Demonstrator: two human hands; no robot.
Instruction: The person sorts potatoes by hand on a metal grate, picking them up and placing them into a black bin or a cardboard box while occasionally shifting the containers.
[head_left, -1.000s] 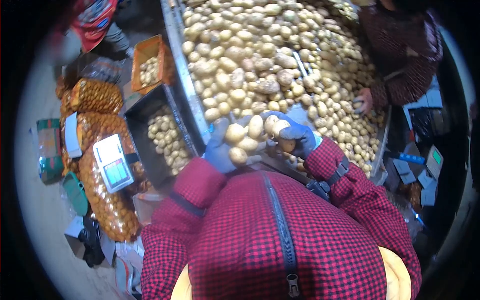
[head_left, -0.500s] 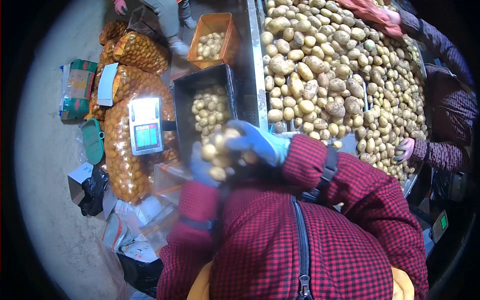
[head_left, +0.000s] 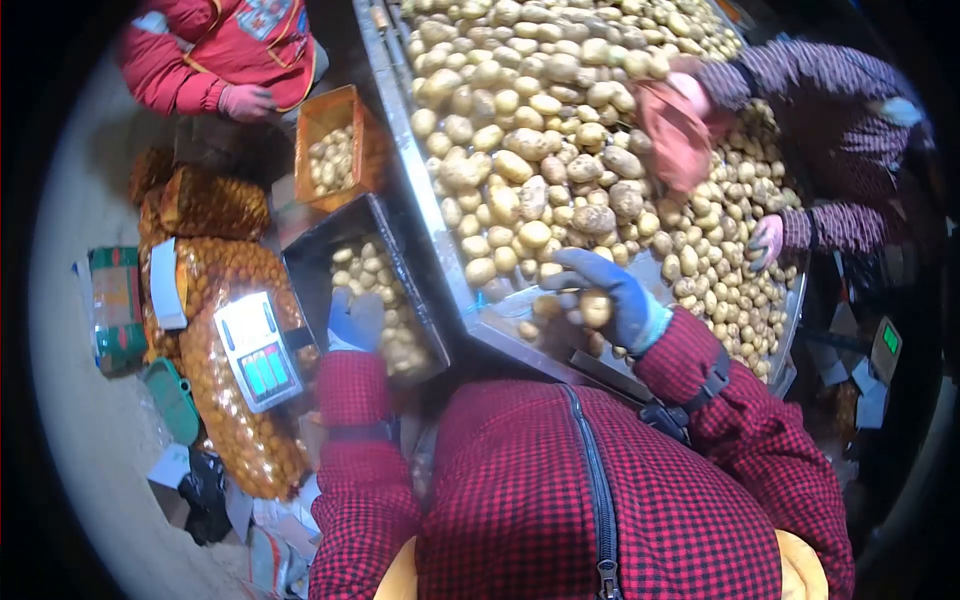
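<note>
My left hand (head_left: pixel 355 321), in a blue glove, is over the near left part of the black crate (head_left: pixel 445 350). Its fingers look stretched out, and no potato shows in it. Small potatoes (head_left: pixel 365 270) lie in that crate, blurred near the hand. At the near corner of the metal sorting table (head_left: pixel 510 325), my right hand (head_left: pixel 622 300), also gloved in blue, curls round a potato (head_left: pixel 595 309). A few other potatoes (head_left: pixel 545 305) lie close to its fingertips, slightly smeared by motion.
Potatoes (head_left: pixel 530 145) cover much of the table. A co-worker's gloved hand (head_left: pixel 768 242) touches them; a pink cloth (head_left: pixel 675 135) is at the other hand. An orange crate (head_left: pixel 345 185), a lit scale display (head_left: pixel 258 350) and net sacks (head_left: pixel 245 420) stand left. Another person (head_left: pixel 230 60) is beyond.
My hands have parted: the left is over the black crate, the right has moved to the table corner. The potato cluster between them is gone. The view has turned; a person shows at upper left.
</note>
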